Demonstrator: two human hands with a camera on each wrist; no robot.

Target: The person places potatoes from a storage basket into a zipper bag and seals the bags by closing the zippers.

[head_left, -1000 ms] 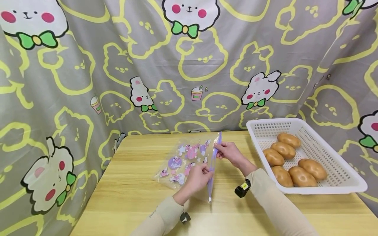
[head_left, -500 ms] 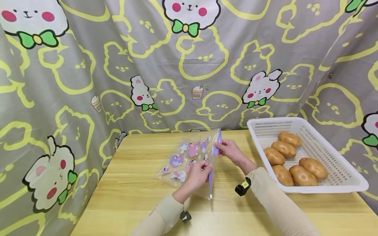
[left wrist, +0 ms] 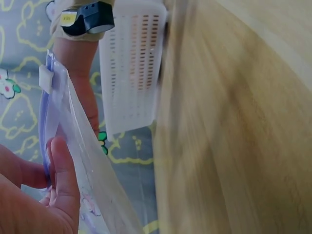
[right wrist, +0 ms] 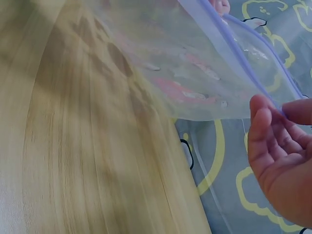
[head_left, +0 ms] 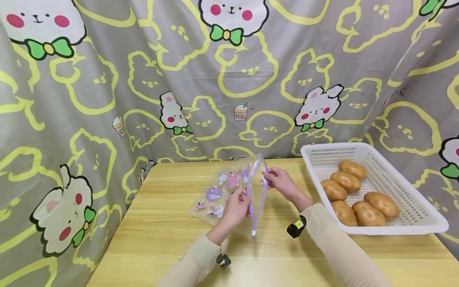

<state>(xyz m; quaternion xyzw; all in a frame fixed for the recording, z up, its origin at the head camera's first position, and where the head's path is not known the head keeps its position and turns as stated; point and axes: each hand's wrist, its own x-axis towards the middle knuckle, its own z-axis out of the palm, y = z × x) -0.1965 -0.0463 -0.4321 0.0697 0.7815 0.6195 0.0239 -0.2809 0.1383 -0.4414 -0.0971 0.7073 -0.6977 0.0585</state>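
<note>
A clear zipper bag (head_left: 223, 184) with pink and purple cartoon prints stands tilted over the table, its purple-edged mouth parted and facing right. My left hand (head_left: 234, 208) pinches the near lip of that mouth between thumb and fingers. Opposite it, my right hand (head_left: 281, 181) pinches the other lip. The white slider (left wrist: 46, 79) sits at the near end of the zip, as the left wrist view shows. In the right wrist view my right hand (right wrist: 282, 156) holds the purple strip between thumb and fingertips. Nothing shows inside the bag.
On the right of the wooden table (head_left: 154, 239) stands a white perforated basket (head_left: 417, 207) with several brown potatoes (head_left: 369, 213). A patterned grey curtain (head_left: 215, 71) hangs behind the table and along its sides. Each wrist wears a small black camera (head_left: 295, 228).
The bag's mouth has widened from nearly closed to a clear gap. My left hand has drawn its lip leftward, while the right hand has stayed almost in place.
</note>
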